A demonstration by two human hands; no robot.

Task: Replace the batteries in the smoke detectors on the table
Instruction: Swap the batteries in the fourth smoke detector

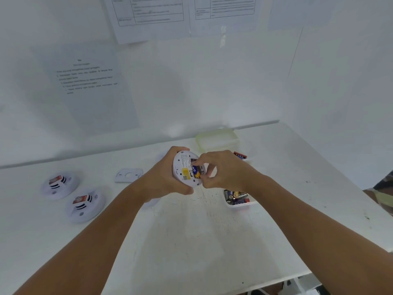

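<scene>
Left hand (168,177) grips smoke detector (187,170); right hand (223,169) pinches its battery (195,169)

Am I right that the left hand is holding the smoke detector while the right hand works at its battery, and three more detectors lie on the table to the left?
Not quite: the head view shows two detectors there, not three. The left hand does hold the smoke detector, and the right hand works at its battery.

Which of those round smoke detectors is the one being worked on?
The smoke detector gripped in the left hand, back side up, with the right hand at its battery. The two other detectors lie untouched on the table, far left.
</scene>
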